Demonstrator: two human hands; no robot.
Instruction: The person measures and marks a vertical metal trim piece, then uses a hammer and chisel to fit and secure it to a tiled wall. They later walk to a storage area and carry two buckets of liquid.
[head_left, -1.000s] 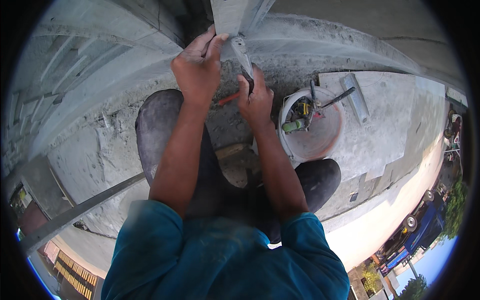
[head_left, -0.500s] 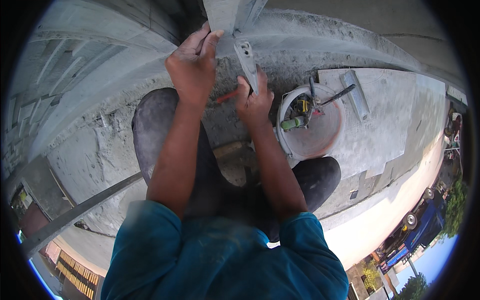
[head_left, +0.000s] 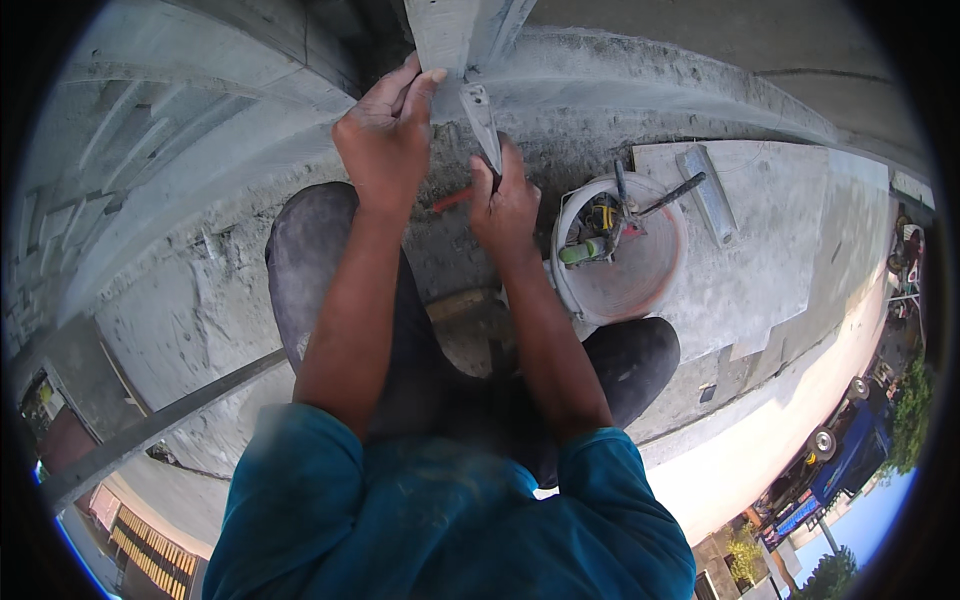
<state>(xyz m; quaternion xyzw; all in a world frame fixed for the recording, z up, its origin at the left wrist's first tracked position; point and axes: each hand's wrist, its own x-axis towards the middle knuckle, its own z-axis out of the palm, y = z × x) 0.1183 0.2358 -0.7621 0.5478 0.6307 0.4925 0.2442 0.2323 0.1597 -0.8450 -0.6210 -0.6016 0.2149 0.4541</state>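
My left hand [head_left: 385, 130] is closed, thumb and fingers pinching the lower left edge of a pale grey channel-shaped post [head_left: 442, 35]. To its right, my right hand [head_left: 507, 205] is wrapped around the narrow lower end of a tapered grey metal piece [head_left: 482, 120]. That piece has a hole in its wide upper end, which sits just under the post; whether they touch is unclear. A thin red bar [head_left: 452, 200] shows left of my right hand; I cannot tell if it belongs to the held piece.
Right of my right hand stands a round pale bucket [head_left: 675, 265] with several tools [head_left: 605, 225] inside. A short metal channel [head_left: 712, 195] lies on the grey board [head_left: 785, 230] beyond it. A long bar [head_left: 170, 415] slants at the left. A rough curved ledge [head_left: 680, 85] runs behind the post.
My right hand and the grey piece have shifted slightly left and up, and the piece has turned a little. My left hand keeps its pinch on the post.
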